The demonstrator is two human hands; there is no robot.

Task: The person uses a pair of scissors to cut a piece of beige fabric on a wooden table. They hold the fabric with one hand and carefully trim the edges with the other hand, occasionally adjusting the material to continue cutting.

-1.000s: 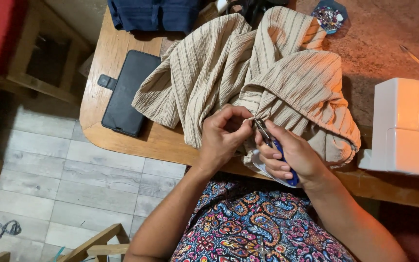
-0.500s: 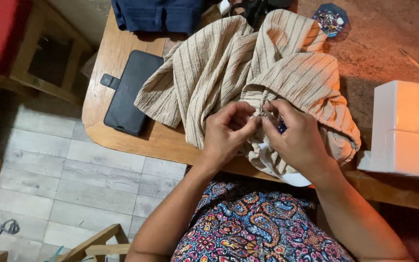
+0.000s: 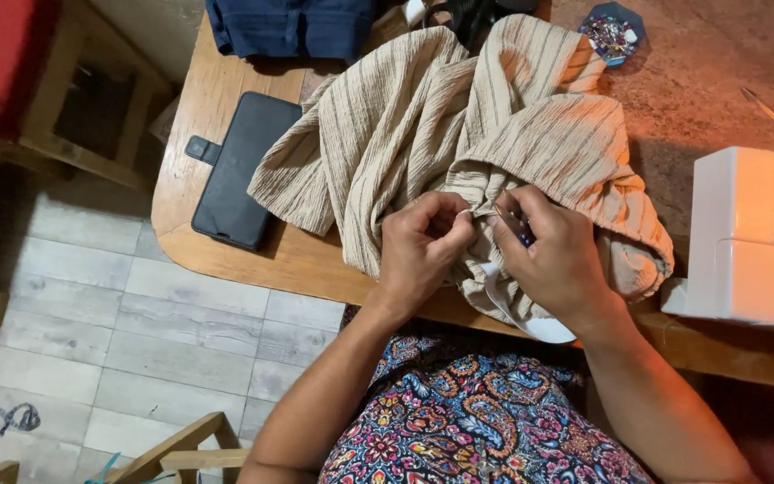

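Observation:
A beige striped garment point(image 3: 459, 134) lies bunched on the wooden table point(image 3: 226, 264). My left hand point(image 3: 423, 242) pinches a fold of the fabric at its near edge. My right hand point(image 3: 553, 255) sits right beside it, fingers closed on a small blue-handled tool point(image 3: 523, 235) whose thin metal tip points into the same fold. The two hands touch at the fingertips. A white rounded object point(image 3: 530, 323) shows under my right wrist, partly hidden.
A black phone case point(image 3: 244, 170) lies left of the garment. A white sewing machine point(image 3: 750, 242) stands at the right. Dark blue cloth point(image 3: 288, 25) and a small dish of pins point(image 3: 611, 34) sit at the far edge. A wooden chair point(image 3: 64, 125) stands left.
My right hand has turned over and moved up against my left hand, so the blue tool is now mostly hidden. The hands shifted slightly up the fabric.

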